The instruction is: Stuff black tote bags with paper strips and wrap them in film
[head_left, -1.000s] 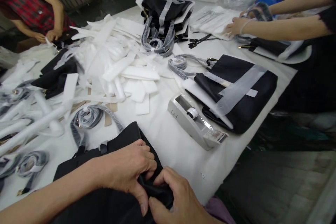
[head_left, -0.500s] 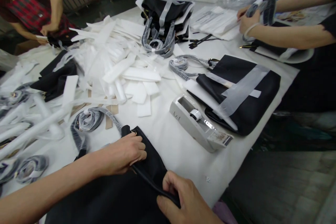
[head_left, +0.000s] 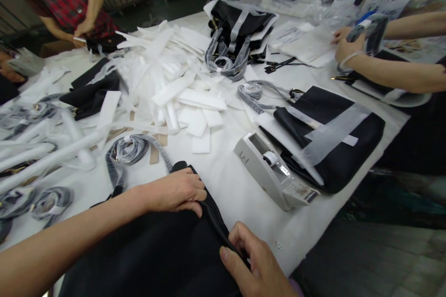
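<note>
A black bag (head_left: 149, 250) lies at the table's near edge, directly in front of me. My left hand (head_left: 181, 190) is closed over its top edge near the far corner, with the thumb on the near face. At the right end of the same edge, my right hand (head_left: 256, 260) pinches the black material between thumb and fingers. A plastic-wrapped strap (head_left: 128, 151) is coiled beyond my left forearm and runs to the bag's corner. The inside of the bag is hidden.
A grey tape dispenser (head_left: 275, 171) stands right of centre, beside another black bag (head_left: 344, 134) with pale wrapping bands. White foam strips (head_left: 174, 69) are heaped mid-table. Several bags are stacked behind (head_left: 240, 23). Co-workers' hands (head_left: 351, 46) handle a wrapped strap at right; another person works far left.
My left hand has shifted slightly on the bag's edge, and its thumb now shows on the near face. My right hand keeps its pinch. The whole view has swung a little left.
</note>
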The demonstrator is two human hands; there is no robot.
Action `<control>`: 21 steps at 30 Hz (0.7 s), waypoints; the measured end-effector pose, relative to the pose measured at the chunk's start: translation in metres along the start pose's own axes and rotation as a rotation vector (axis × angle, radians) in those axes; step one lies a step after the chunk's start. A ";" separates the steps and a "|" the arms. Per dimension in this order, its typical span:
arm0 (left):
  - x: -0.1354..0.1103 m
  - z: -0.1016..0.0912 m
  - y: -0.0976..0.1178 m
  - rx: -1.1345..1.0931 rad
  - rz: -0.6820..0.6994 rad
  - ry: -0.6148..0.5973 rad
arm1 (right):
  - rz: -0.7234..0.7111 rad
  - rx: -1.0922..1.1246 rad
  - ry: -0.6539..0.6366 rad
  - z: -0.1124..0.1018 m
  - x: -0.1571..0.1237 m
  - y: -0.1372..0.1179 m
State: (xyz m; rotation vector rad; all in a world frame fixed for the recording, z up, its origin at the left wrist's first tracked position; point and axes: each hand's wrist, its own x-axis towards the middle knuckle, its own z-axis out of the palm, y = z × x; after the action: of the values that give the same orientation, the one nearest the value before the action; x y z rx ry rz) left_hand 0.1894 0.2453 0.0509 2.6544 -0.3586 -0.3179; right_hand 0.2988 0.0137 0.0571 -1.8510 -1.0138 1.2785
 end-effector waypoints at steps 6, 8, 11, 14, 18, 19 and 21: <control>-0.011 0.008 -0.001 0.043 -0.141 0.089 | -0.294 0.051 -0.317 -0.024 0.007 0.002; -0.011 0.008 0.008 0.043 -0.188 0.097 | -0.331 -0.045 -0.443 -0.033 0.012 -0.005; -0.015 0.005 0.034 -0.009 -0.253 0.171 | -0.305 -0.147 -0.513 -0.039 0.018 -0.016; -0.027 0.003 0.071 -0.209 -0.328 0.252 | -0.347 -0.186 -0.530 -0.038 0.017 -0.024; -0.036 0.000 0.088 -0.318 -0.390 0.204 | -0.466 -0.194 -0.515 -0.035 0.008 -0.037; -0.034 -0.002 0.083 -0.277 -0.365 0.198 | -0.470 -0.188 -0.514 -0.034 0.006 -0.039; -0.025 -0.006 0.064 -0.189 -0.246 0.166 | -0.473 -0.167 -0.513 -0.032 0.003 -0.041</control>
State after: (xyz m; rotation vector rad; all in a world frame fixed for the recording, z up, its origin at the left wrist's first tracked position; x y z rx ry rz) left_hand 0.1551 0.1997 0.0895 2.5161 0.0504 -0.1937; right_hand 0.3209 0.0337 0.1005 -1.2884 -1.7534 1.4224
